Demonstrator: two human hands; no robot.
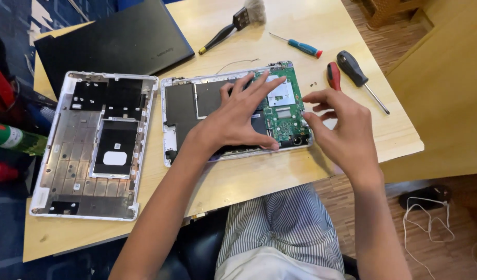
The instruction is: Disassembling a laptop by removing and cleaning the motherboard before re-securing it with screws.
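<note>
A light wooden table [321,31] carries the items. At its centre lies an opened device chassis [179,111] with a green circuit board, flat on the surface. At 9 o'clock from it, just beside it, lies a detached white-rimmed back cover [72,166], inner face up. At 11 o'clock rests a closed black laptop [119,44]. At 12 o'clock lies a black-handled brush [233,23]. At 1 o'clock lies a small blue-handled screwdriver [300,47]. At 2 o'clock lie a red-handled tool [333,75] and a black-handled screwdriver [358,78], just beside each other
</note>
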